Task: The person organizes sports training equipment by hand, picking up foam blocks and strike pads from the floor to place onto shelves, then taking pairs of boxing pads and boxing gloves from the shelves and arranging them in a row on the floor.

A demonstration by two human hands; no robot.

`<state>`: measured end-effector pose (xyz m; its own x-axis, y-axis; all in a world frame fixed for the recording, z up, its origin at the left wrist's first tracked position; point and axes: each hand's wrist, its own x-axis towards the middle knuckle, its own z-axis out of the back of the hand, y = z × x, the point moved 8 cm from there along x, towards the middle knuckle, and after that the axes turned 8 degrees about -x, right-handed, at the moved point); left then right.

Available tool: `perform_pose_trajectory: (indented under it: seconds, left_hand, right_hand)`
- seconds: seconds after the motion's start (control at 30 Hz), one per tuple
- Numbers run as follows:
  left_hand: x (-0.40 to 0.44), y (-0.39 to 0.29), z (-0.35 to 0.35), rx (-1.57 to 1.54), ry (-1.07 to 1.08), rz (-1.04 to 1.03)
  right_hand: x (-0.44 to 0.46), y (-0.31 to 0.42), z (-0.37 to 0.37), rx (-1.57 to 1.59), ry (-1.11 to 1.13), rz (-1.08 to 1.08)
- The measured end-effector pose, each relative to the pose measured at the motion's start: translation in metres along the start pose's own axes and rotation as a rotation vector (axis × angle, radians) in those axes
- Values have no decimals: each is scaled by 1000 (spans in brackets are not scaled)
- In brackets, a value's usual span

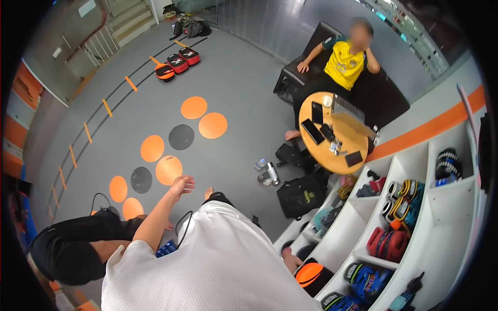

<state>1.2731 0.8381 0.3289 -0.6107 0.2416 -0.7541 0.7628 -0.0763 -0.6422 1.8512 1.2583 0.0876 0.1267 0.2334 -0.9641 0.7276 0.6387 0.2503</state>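
My left hand (182, 187) is stretched out over the floor, in front of an orange floor disc (169, 169). Its fingers are loosely extended and hold nothing. Low on the right, beside the white shelves, my right hand (291, 260) is at the edge of an orange and black padded mitt (310, 273). My fingers seem to grip it, though they are partly hidden by my white shirt (218, 264). One bare foot (209, 193) shows below me.
White shelves (441, 228) with red gloves (387, 244) and blue gear (367, 280) curve along the right. A seated person (345, 65) is behind a round table (337, 163). A person in black (72, 243) bends at left. Pads (177, 63), a backpack (300, 197) and a bottle (272, 173) lie on the floor.
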Motion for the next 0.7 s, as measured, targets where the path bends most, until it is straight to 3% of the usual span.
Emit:
perform_pose_trajectory:
  seconds: [0.03, 0.07, 0.17, 0.23, 0.3, 0.4, 0.47, 0.6, 0.7]
  left_hand:
    - [12, -9, 0, -33, 16, -7]
    - [22, -22, -7, -66, 80, -30]
    - [37, -84, -1, -107, 189, -105]
    - [30, -122, 17, -110, 217, -143]
    - [19, -162, 33, -130, 322, -236]
    - [23, -195, 70, -219, 367, -288]
    - [40, -205, 103, -246, 303, -254]
    - [67, -194, 170, -369, 55, -196]
    - [82, -204, 209, -508, -12, -184]
  right_hand:
    - [-67, -36, -56, -174, 66, 150]
    - [-90, -86, -107, -324, 443, 129]
    - [-284, -273, -232, -820, 809, 72]
    - [-367, -366, -267, -953, 924, 26]
    - [-438, -448, -293, -1249, 1253, 110]
    - [-517, -538, -314, -1440, 1467, 180]
    - [-536, -593, -327, -1490, 1523, 147]
    - [-528, -679, -342, -1698, 1470, 35]
    - [-522, -745, -364, -1834, 1406, -81]
